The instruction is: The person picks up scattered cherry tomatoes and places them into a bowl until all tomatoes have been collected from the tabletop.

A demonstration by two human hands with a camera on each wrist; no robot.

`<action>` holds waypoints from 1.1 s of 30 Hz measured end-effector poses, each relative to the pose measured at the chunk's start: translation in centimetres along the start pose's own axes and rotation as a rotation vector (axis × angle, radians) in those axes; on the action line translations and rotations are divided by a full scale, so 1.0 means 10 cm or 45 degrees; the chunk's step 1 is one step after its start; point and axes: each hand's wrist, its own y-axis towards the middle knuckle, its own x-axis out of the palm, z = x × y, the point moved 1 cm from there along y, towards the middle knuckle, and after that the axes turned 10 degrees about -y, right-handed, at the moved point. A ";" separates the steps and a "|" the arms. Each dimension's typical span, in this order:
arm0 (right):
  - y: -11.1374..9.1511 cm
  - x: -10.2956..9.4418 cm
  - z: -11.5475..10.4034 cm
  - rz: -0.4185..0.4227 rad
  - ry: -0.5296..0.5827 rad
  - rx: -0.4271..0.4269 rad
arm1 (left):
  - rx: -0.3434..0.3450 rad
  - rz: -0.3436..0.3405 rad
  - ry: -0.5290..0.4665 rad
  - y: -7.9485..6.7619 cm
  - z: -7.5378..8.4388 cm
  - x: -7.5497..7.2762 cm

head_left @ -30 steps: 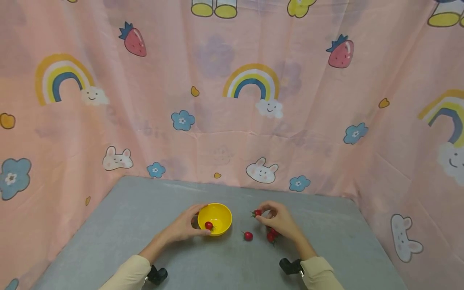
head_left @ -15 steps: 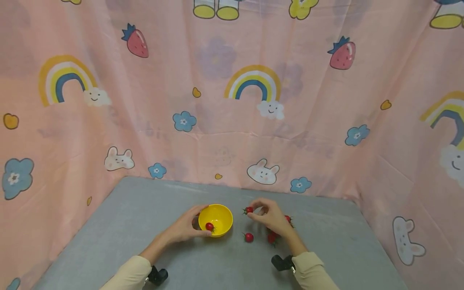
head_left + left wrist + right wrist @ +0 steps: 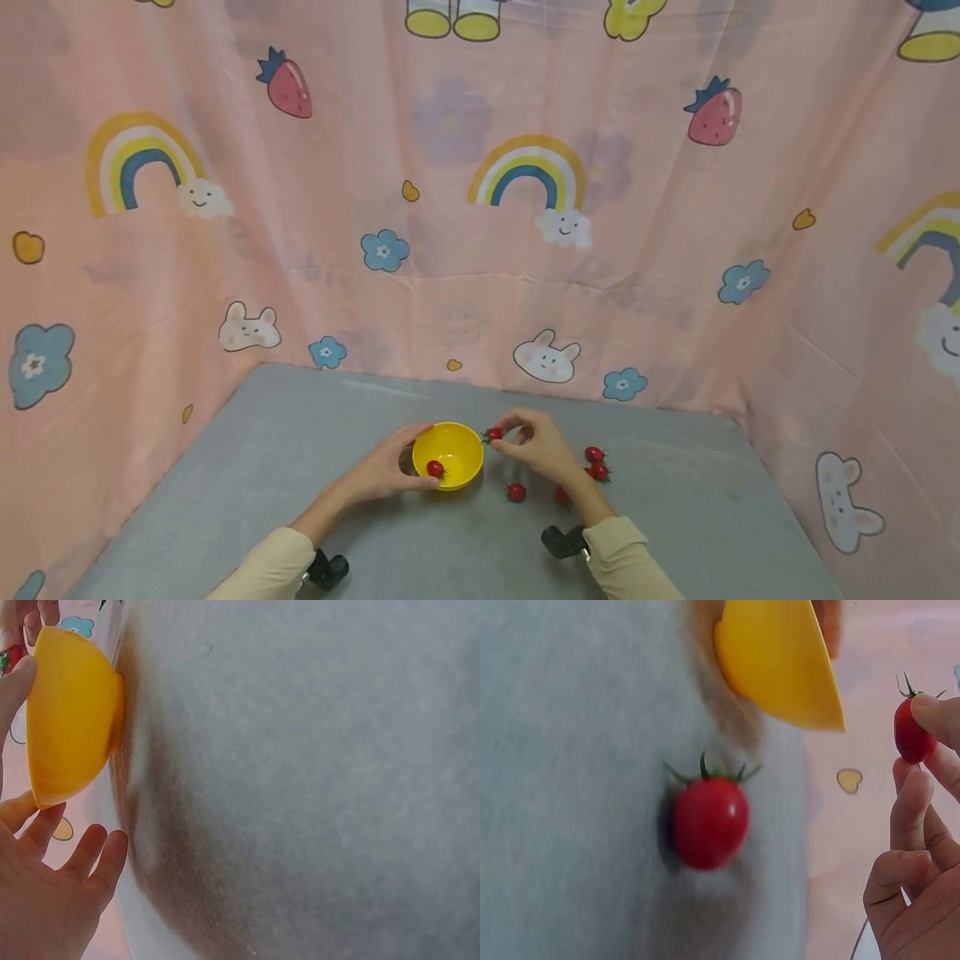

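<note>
My left hand (image 3: 384,468) holds the yellow bowl (image 3: 463,450) by its left side, thumb at the near rim and fingertips against the far side. One red cherry tomato (image 3: 435,468) lies inside the bowl. Between thumb and fingers, my right hand (image 3: 542,452) pinches another cherry tomato (image 3: 913,733) by its sides, its green stem pointing toward the bowl. That tomato is above the table, just off the bowl's right rim. In the right wrist view, a loose cherry tomato (image 3: 710,823) rests on the table near the bowl.
Several more cherry tomatoes (image 3: 595,454) lie right of and partly behind my right forearm on the grey table (image 3: 690,500). A pink printed curtain (image 3: 420,317) hangs along the table's back and sides. Black camera mounts (image 3: 562,542) sit on both wrists.
My right hand has moved left with the pinched tomato, bringing it close to the bowl's rim. Tomatoes behind the right hand have come into sight. The left hand and bowl stay put.
</note>
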 end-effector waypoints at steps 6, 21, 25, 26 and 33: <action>0.04 0.09 -0.07 -0.041 0.000 -0.006 | -0.006 0.000 0.015 0.00 0.00 0.01; 0.04 0.20 -0.11 -0.107 0.046 0.006 | 0.001 -0.016 -0.002 0.00 -0.01 0.01; 0.03 0.21 -0.11 -0.116 0.057 0.003 | 0.005 -0.014 0.001 0.00 -0.01 0.01; 0.03 0.21 -0.11 -0.119 0.062 0.003 | 0.007 -0.013 0.003 0.00 -0.01 0.00; 0.04 0.20 -0.05 -0.112 0.085 0.004 | 0.002 -0.010 0.007 0.01 -0.02 0.00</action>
